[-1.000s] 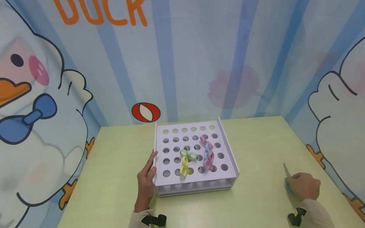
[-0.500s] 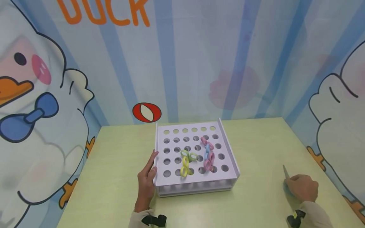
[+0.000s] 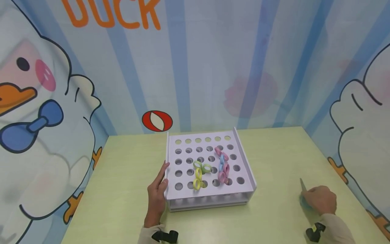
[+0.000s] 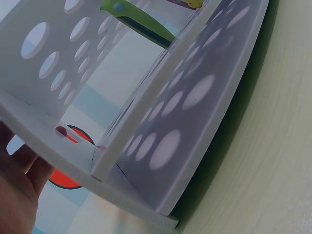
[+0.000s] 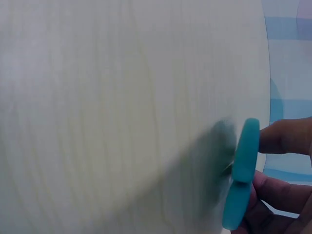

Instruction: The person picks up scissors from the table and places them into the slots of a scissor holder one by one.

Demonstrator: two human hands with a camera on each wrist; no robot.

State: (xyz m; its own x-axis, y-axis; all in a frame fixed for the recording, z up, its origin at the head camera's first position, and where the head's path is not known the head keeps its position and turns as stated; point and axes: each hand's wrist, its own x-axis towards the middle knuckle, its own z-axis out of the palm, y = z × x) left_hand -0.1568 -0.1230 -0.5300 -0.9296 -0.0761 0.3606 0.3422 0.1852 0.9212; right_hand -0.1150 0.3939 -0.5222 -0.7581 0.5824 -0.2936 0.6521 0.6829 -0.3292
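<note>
In the head view my left hand (image 3: 156, 200) rests against the left side wall of a white rack (image 3: 187, 189) with rows of round holes. Its fingers are partly hidden behind the side panel in the left wrist view. Scissors stand in the rack's holes: green handles (image 3: 207, 168), yellow handles (image 3: 196, 184), and pink handles (image 3: 222, 176) with blue ones (image 3: 221, 162) among them. To the right of the rack, my right hand (image 3: 321, 200) holds scissors (image 5: 246, 151) with teal handles. Their metal blade points away from me, low over the table.
The pale yellow table (image 3: 274, 156) has wood grain, and tabletop lies between the rack and my right hand. Behind it hangs a blue striped curtain (image 3: 207, 67) with printed ducks at both sides.
My right hand has shifted slightly left with the teal scissors. My left hand and the rack keep their places.
</note>
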